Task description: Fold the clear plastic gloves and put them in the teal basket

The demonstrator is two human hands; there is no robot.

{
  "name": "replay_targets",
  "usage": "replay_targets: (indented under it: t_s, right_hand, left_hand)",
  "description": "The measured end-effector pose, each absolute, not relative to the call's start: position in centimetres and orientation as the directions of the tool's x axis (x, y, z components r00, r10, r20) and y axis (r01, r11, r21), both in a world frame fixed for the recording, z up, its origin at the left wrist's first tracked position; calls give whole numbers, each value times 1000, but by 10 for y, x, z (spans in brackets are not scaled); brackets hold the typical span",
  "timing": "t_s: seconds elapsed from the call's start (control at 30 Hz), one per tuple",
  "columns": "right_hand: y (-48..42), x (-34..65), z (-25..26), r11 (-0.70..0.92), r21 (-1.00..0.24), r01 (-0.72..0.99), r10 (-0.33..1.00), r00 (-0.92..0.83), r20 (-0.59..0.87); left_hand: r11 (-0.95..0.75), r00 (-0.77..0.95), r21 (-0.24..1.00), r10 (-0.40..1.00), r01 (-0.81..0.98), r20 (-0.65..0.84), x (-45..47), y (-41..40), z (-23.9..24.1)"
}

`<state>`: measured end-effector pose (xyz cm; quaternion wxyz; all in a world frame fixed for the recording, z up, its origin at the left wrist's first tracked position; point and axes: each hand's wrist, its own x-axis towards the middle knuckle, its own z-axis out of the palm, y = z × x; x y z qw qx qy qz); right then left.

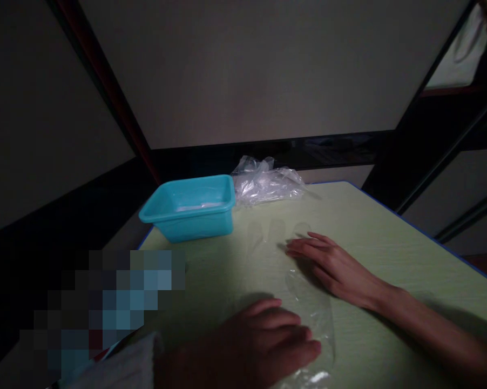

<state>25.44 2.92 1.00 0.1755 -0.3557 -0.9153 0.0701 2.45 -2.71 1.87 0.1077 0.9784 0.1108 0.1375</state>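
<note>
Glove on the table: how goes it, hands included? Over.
Left hand over the glove, grip unclear. Right hand open at its right edge. Glove spread on table, tips pointing away. Basket and crumpled plastic behind, out of the way.

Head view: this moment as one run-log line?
left hand: over clear plastic glove | right hand: over glove's right side | teal tub: far left | crumpled plastic bag: beside tub

Dim light; grey wall panel; pale-green table

The tub is light blue. The green table has faint streaks and a blue edge. The glove is see-through.
</note>
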Motion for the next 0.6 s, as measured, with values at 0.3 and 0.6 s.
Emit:
replay_targets:
  t_s: [0.3, 0.6]
  right_hand:
    - [28, 254, 12, 712, -220, 667, 702, -671, 238]
    - [28, 257, 11, 769, -246, 590, 634, -753, 176]
  left_hand:
    - [-925, 769, 130, 371, 358, 521, 6, -20, 14]
    - [-961, 921, 216, 237, 175, 310, 23, -33, 10]
